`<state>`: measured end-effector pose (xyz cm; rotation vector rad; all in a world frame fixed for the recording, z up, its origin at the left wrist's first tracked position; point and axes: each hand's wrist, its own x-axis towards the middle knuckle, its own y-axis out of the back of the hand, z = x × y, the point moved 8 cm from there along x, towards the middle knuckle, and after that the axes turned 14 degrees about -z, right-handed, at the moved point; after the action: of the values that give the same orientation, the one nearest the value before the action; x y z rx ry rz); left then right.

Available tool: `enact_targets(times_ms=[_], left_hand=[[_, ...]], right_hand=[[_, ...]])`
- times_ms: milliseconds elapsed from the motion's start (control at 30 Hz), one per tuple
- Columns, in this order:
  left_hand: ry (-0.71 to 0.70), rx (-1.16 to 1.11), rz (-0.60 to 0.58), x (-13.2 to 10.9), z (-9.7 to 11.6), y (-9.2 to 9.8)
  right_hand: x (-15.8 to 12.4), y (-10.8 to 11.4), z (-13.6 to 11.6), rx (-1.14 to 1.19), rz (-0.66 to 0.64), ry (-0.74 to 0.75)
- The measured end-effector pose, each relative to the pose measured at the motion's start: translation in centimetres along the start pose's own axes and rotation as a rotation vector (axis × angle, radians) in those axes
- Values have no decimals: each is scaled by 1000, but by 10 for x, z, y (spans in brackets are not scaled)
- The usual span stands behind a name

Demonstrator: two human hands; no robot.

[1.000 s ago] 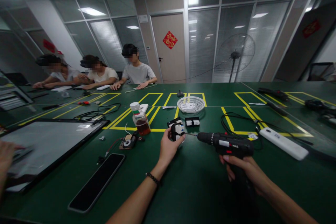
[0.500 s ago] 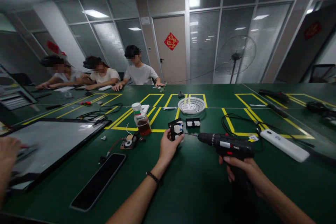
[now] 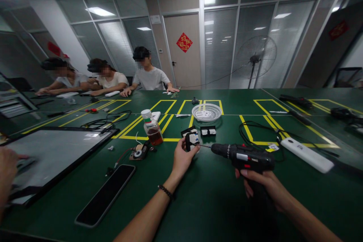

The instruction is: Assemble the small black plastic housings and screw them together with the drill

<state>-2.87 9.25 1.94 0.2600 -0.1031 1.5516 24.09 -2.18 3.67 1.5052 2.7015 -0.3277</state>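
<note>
A clear plastic bottle (image 3: 151, 127) with a white cap is standing on the green counter (image 3: 210, 196), holding a little amber liquid at its bottom, and a white round slatted basket (image 3: 206, 112) is sitting farther back. The left hand (image 3: 181, 159) is pinching its grip around a small black-and-white boxy part (image 3: 192, 139) just above the counter. The right hand (image 3: 261, 185) is wrapping its grip around a matte black power drill (image 3: 244, 155), whose thin metal bit is touching that part.

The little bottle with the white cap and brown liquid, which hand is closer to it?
Left. The left hand sits just right of the small clear bottle with brown liquid, holding a small black-and-white part. The right hand is farther right, gripping the black power screwdriver.
</note>
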Motion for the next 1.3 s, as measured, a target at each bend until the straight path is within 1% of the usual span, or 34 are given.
enact_targets(times_ms=[400, 667, 833, 933, 1100, 1300], left_hand=[[-11, 12, -15, 0, 0, -2], [-26, 50, -8, 0, 2, -2], [-17, 33, 2, 0, 1, -2], [-38, 86, 7, -2, 7, -1], [-44, 252, 55, -5, 16, 5], [-56, 265, 37, -5, 16, 3]], right_hand=[[0, 0, 1, -8, 6, -6], [0, 0, 3, 1, -13, 2], [0, 2, 3, -14, -6, 10], [0, 1, 0, -29, -6, 12], [0, -5, -5, -30, -25, 22], [1, -6, -3, -13, -26, 29]])
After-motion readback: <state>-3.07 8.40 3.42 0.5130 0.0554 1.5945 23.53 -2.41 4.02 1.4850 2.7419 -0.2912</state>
